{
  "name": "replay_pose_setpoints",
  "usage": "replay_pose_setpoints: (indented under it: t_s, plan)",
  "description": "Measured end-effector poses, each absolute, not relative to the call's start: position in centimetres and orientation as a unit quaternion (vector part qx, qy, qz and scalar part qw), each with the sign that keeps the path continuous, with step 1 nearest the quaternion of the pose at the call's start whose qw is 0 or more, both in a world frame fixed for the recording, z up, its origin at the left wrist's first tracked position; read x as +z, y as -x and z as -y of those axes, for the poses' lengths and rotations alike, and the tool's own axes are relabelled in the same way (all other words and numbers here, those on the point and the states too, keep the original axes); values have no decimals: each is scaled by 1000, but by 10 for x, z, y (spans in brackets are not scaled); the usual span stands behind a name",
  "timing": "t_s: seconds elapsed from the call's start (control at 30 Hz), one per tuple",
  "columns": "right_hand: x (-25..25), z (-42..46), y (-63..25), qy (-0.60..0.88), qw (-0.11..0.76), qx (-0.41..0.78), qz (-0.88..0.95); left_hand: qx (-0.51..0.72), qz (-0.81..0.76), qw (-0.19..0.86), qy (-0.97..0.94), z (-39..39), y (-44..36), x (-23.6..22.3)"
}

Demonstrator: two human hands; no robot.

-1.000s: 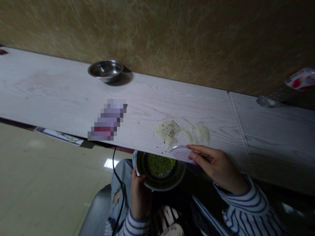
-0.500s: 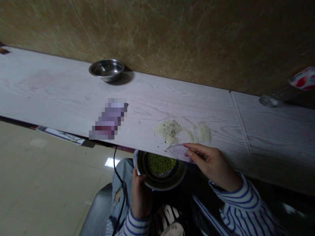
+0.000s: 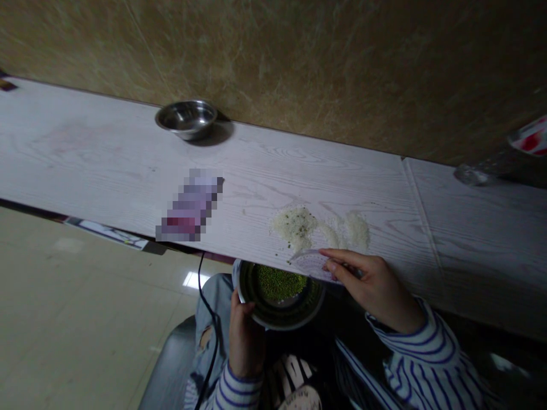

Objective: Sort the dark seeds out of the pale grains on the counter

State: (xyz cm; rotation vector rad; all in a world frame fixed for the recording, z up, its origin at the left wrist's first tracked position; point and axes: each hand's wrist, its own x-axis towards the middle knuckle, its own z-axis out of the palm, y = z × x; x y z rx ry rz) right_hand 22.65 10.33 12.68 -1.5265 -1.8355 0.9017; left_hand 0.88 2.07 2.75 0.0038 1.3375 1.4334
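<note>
My left hand [image 3: 245, 336] grips a steel bowl [image 3: 280, 316] by its left rim, just below the table's front edge. Green beans [image 3: 280, 283] lie in the bowl. My right hand [image 3: 376, 287] pinches a clear plastic protractor [image 3: 311, 263], held flat at the table edge right above the bowl. Beyond the protractor, white rice grains mixed with a few green beans [image 3: 296, 223] lie in a heap on the table, with a smaller plain white heap [image 3: 356, 228] to its right.
An empty steel bowl [image 3: 187, 118] stands at the back of the white wood-grain table [image 3: 106, 165], against the brown wall. A blurred flat object [image 3: 191, 204] lies near the front edge. A clear bottle with a red label [image 3: 504, 159] lies at far right. A black cable [image 3: 207, 324] hangs by my knee.
My right hand has slid the protractor slightly toward the mixed heap along the table edge. The bowl and left hand stay put.
</note>
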Motion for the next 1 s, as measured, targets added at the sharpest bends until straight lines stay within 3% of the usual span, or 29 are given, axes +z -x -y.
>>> replay_pose_setpoints:
  t_s: [0.53,1.0]
  plan:
    - [123,-111,-210,561,300,317,704,604,-574,553,5,-22,-6,32]
    - [125,-111,-241,652,299,249,650,607,-564,560,1,-20,-6,22]
